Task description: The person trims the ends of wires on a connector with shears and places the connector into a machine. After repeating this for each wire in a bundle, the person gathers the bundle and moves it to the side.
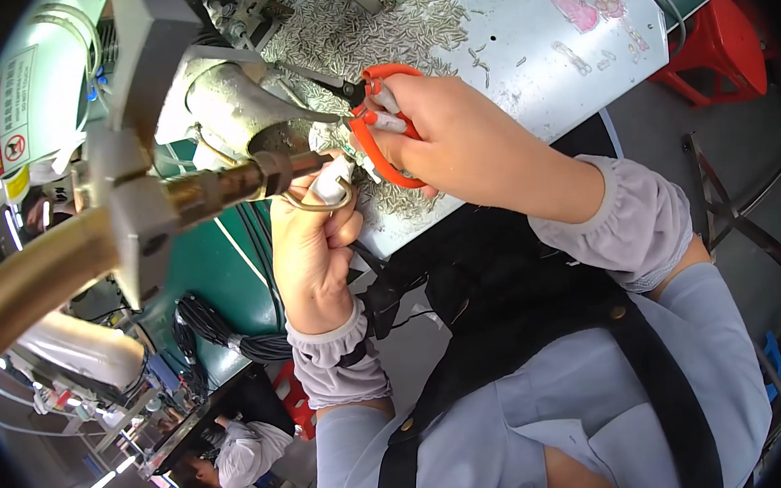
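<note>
Tabletop (521, 36): metal pieces (374, 30) heaped. Right fingers (410, 97) grip scissors (369, 150); left fingers (342, 231) pinch white part (331, 183).

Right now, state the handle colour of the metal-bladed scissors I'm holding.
The looped handles are orange-red with whitish patches, best seen in the head view.

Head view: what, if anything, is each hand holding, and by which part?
Right hand: orange-handled metal scissors, by the looped handles. Left hand: what its fingertips hold cannot be told.
</note>
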Available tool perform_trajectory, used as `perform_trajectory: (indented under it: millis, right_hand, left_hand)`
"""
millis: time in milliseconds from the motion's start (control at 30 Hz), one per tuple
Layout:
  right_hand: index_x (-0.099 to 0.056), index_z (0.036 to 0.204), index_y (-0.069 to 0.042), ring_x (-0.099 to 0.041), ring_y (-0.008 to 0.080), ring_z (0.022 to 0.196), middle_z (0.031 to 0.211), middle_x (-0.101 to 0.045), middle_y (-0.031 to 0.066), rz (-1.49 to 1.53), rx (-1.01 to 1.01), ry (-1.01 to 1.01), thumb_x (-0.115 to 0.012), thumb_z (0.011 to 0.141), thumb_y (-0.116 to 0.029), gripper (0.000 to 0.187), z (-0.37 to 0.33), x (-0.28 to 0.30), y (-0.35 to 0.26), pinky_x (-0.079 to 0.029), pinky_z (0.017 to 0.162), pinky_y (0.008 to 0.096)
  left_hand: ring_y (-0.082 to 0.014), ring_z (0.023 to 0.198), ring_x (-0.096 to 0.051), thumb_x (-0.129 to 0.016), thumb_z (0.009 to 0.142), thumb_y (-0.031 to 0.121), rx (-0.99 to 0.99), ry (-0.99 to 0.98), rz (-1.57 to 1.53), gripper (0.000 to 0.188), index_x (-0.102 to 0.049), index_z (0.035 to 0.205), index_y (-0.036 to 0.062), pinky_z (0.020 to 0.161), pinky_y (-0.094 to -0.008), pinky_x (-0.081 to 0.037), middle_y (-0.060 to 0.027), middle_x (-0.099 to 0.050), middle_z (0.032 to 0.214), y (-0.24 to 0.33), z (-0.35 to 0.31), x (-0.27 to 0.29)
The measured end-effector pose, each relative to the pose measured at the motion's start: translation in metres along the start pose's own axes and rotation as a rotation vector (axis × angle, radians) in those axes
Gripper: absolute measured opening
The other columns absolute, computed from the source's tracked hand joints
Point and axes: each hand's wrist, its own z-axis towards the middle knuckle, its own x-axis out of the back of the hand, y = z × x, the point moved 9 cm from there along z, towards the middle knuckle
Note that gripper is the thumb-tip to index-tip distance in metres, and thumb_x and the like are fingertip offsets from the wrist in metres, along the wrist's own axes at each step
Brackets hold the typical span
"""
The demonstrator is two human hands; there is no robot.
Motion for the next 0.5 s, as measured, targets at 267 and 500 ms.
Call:
perform_trajectory:
  millis: [267, 500]
  right_hand:
    - [-0.042, 0.074, 0.002, -0.050, 0.0137, 0.043, 0.055, -0.048, 0.0082, 0.024, 0.017, 0.020, -0.051, 0.076, -0.007, 0.012, 0.007, 0.010, -0.004, -0.038, 0.040, 0.0261]
    - [-0.042, 0.074, 0.002, -0.048, 0.0143, 0.043, 0.054, -0.047, 0.0102, 0.086, -0.043, 0.030, -0.053, 0.075, -0.007, 0.014, -0.001, 0.009, -0.017, -0.036, 0.041, 0.0281]
  left_hand:
    - [-0.0021, 0.041, -0.025, -0.055, 0.073, 0.002, -0.056, 0.065, 0.026, 0.018, -0.048, 0.090, -0.0014, 0.036, -0.0162, -0.017, 0.0033, -0.038, 0.057, 0.006, 0.009, 0.001]
    - [-0.0023, 0.041, -0.026, -0.054, 0.076, 0.003, -0.059, 0.048, 0.050, 0.017, -0.048, 0.091, -0.0003, 0.035, -0.0162, -0.018, 0.0022, -0.039, 0.058, 0.015, -0.009, -0.010]
